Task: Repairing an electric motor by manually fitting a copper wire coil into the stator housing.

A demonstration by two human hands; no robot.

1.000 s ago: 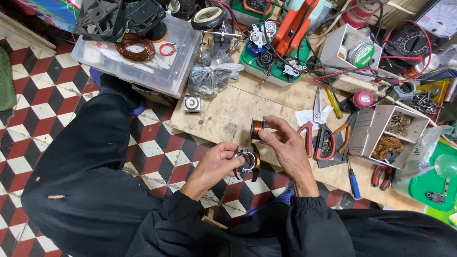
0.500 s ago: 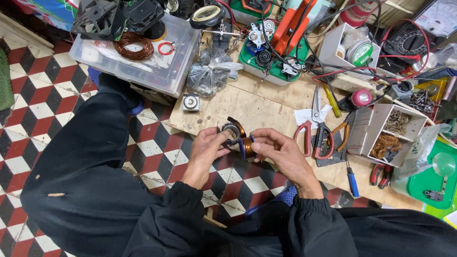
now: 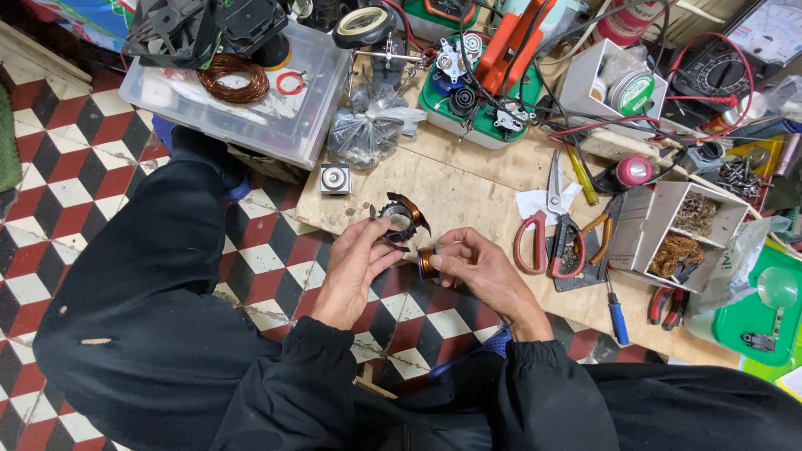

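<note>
Compared with half a second earlier, the two hands have drawn apart, and the dark ring-shaped motor part [image 3: 399, 222] and the copper coil [image 3: 427, 262] no longer sit together. The left hand [image 3: 355, 269] grasps the ring-shaped part in its fingertips, just over the near edge of the wooden bench [image 3: 468, 188]. The right hand [image 3: 480, 271] pinches the copper coil between thumb and fingers, just right of and nearer than the ring, above the checkered floor [image 3: 58, 179]. To the right on the bench lie red-handled scissors [image 3: 547, 224]; a small square metal part [image 3: 335, 178] rests at the bench's left edge. A clear plastic bag [image 3: 368, 127] lies farther back, left of a green tray [image 3: 468, 100].
</note>
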